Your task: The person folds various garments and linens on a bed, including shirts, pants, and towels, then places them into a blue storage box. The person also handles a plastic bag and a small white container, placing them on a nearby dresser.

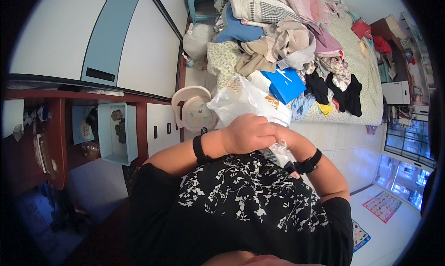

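A translucent white plastic bag [236, 100] hangs in front of my chest, over the edge of the bed. My left hand [248, 132] is closed around its gathered top, knuckles facing up. Pressed against it, my right hand [286, 136] also grips the bunched plastic, its fingers partly hidden behind the left. A crumpled end of the bag [279, 148] sticks out below the hands. What the bag holds is hard to make out. Black bands circle both wrists.
A bed [358, 57] ahead carries piled clothes [288, 40], a blue paper bag [285, 85] and a folded quilt [260, 7]. On the floor at left stand a pale plastic potty-like basin [198, 114] and a tied white bag [198, 38]. A light-blue bin [130, 133] sits by shelves.
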`<state>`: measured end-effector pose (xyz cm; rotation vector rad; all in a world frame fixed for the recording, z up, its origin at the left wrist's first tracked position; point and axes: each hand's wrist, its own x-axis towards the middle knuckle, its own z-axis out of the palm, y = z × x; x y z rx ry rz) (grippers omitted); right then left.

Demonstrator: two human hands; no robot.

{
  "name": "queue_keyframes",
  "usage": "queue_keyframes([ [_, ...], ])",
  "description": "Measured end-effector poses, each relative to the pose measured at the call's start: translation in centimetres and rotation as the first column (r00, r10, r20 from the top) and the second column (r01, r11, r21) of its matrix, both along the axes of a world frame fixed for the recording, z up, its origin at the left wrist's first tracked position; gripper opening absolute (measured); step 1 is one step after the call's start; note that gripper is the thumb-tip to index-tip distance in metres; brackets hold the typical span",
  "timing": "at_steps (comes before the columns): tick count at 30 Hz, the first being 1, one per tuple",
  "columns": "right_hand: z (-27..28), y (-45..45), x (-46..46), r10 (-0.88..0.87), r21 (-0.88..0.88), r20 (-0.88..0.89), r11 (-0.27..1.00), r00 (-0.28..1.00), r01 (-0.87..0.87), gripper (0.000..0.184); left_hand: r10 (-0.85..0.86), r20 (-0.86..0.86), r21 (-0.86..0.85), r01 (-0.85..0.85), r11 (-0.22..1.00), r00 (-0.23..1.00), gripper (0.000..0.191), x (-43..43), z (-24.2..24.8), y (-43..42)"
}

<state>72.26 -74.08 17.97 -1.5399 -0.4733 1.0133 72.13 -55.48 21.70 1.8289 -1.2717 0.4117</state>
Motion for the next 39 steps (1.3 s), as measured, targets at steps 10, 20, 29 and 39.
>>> queue_keyframes([
  [10,3.4,-5.2,-1.4,-0.707,-0.184,0.151,0.666,0.690,0.723,0.035,0.184,-0.094,0.111,-0.174,0.979,0.978,0.012,-6.7,0.9,3.2],
  [20,2.7,-7.3,-12.3,-0.193,-0.238,0.346,0.929,0.918,0.285,0.043,0.555,-0.781,0.603,0.113,0.790,0.288,0.026,-16.8,4.9,3.0],
  [29,2.9,-4.2,-18.6,0.086,-0.027,0.323,0.996,0.942,-0.081,0.043,0.747,-0.540,0.720,-0.248,0.648,0.387,0.040,-25.0,-14.9,-2.5],
  [39,1.5,-0.2,-22.2,0.183,-0.130,0.076,0.976,0.980,-0.173,0.040,0.704,-0.677,0.610,-0.373,0.700,0.215,0.041,-43.8,-14.7,3.9],
])
